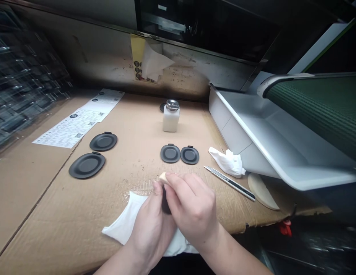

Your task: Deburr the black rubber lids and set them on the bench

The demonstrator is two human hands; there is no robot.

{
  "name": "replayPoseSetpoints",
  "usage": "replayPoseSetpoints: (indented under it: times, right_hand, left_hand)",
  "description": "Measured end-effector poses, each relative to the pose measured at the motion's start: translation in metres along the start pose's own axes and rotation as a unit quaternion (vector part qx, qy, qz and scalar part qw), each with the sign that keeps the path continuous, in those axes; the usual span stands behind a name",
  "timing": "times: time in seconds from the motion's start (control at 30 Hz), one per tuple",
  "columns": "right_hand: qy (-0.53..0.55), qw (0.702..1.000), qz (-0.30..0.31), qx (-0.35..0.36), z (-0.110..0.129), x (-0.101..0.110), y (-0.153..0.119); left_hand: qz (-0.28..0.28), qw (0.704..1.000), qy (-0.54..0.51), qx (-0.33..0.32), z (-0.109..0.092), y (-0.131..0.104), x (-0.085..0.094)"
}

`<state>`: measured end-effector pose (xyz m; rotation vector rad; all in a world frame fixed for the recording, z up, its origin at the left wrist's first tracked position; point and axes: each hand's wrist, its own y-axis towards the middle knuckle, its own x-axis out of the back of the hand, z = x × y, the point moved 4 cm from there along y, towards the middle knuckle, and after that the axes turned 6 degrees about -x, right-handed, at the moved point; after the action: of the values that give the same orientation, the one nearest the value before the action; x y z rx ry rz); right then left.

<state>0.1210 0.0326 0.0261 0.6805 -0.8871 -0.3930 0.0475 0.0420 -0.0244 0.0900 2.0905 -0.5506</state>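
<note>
Dark part [166,203], mostly hidden, smooth, above worktop [137,126] near edge, over white cloth [123,221]. Left hand [150,225]: cupped, grip closed round part, thumb raised. Right hand [193,206]: arched over, pinching small cream pad [163,177].

A green conveyor belt [318,105] and cardboard-covered bench [134,131] suggest a workshop.

Dark piece [165,204] in left hand [150,223]

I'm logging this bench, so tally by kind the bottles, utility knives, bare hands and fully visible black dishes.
Bottle: 1
Utility knife: 1
Bare hands: 2
Black dishes: 4
Total: 8
Not counted: partly hidden dark pieces behind the bottle and in hand.
</note>
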Motion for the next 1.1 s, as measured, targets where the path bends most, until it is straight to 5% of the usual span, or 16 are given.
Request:
replayPoseSetpoints:
  times: [0.23,0.53,0.73,0.9,1.1]
  right_hand:
    - [0.024,0.999,0.014,-0.038,-0.011,0.028,-0.01]
    - [-0.015,0.999,0.026,0.019,0.0,0.004,-0.006]
    - [0.002,0.985,0.143,0.099,0.006,0.008,-0.012]
    - [-0.036,0.991,0.103,0.071,0.001,0.009,-0.002]
    - [-0.032,0.989,0.127,0.075,0.004,0.006,0.003]
  left_hand:
    - [0.015,1.0,0.004,0.017,-0.002,0.0,-0.002]
    - [0.002,1.0,-0.008,0.027,-0.002,-0.002,-0.002]
    - [0.031,0.999,0.002,0.033,-0.002,-0.003,-0.003]
    - [0.031,0.999,-0.004,0.023,-0.003,-0.004,-0.005]
    - [0.034,0.999,-0.005,0.027,-0.003,-0.004,-0.007]
